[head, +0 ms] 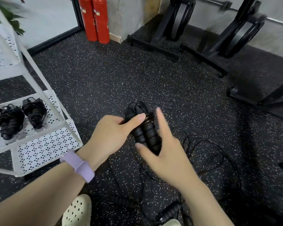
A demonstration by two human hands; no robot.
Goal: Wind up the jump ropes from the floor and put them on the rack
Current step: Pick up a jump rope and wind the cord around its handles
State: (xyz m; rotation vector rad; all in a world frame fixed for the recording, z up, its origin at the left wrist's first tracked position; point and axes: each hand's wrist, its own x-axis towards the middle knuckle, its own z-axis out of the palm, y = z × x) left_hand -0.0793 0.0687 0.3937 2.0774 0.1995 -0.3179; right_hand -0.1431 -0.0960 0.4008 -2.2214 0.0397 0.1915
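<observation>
A black jump rope (145, 129) with two ribbed handles side by side is held above the floor at the centre. My left hand (111, 136) grips the handles near their tops, where the cord is wound. My right hand (163, 154) is at the handles' right side, index finger straight up and thumb under them; its grip is blurred. Loose black cord (203, 152) lies in loops on the floor to the right. More handles (170, 211) lie on the floor near my feet. Wound ropes (33, 113) sit on the white rack's lower shelf (44, 144) at left.
The white perforated rack stands at left with a slanted frame leg (39, 79). Two red fire extinguishers (95, 20) stand by the far wall. Black gym machines (219, 43) fill the back right. My cream perforated shoe (78, 211) is at the bottom.
</observation>
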